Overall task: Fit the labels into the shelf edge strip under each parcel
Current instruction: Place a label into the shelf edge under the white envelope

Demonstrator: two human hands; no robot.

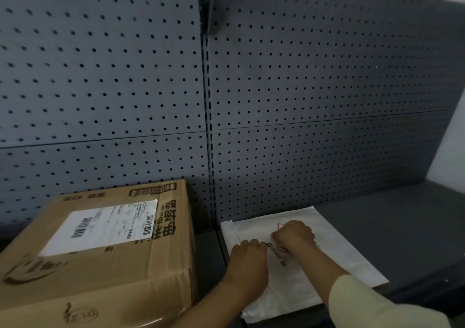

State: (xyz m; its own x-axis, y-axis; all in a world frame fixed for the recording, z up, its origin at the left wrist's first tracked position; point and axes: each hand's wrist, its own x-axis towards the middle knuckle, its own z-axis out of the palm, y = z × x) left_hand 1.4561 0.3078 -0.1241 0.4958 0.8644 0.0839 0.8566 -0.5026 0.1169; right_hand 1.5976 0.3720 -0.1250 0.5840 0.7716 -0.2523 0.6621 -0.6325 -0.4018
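While both rest on the white mailer bag (339,247), the left hand (247,256) and right hand (294,234) are clenched.

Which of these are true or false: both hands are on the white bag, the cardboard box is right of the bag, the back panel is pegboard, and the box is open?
1. Both hands rest on the white bag. True: the left hand and the right hand are on it.
2. The cardboard box is right of the bag. False: it is on the left.
3. The back panel is pegboard. True.
4. The box is open. False: it is closed, with a shipping label on top.
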